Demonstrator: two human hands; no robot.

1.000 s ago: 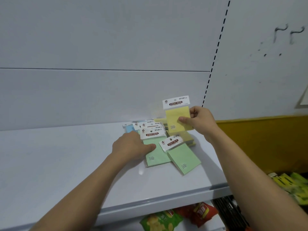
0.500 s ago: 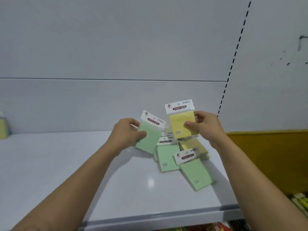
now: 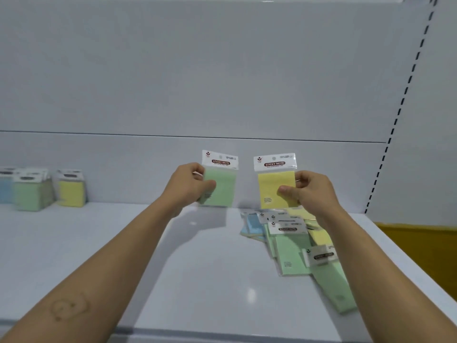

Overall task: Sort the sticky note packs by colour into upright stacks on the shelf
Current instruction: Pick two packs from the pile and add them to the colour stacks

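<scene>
Up above the shelf [image 3: 123, 243], both hands are raised side by side, each showing a pack face-on. On one side the left hand [image 3: 190, 184] grips the green pack [image 3: 220, 184] by its left edge, thumb across the front, fingers curled behind, and the pack hangs upright in the air with its white header card on top. Over on the other side the right hand [image 3: 309, 191] pinches the yellow pack [image 3: 275, 184] by its right edge, thumb pressed on the front, fingers folded behind; that one is upright too, clear of the shelf. The two packs are near each other but apart, a strip of grey back panel [image 3: 222, 70] showing between them.

Down below the right hand lies the loose pile [image 3: 291, 243], flat on the shelf: green, yellow and blue packs overlapping at odd angles, one green pack trailing toward the front edge. Far left, against the back panel, three sorted groups stand in a row — blue stack [image 3: 5, 189], green stack [image 3: 31, 194], yellow stack [image 3: 71, 189] — all blurred, the blue one cut off by the frame.
</scene>
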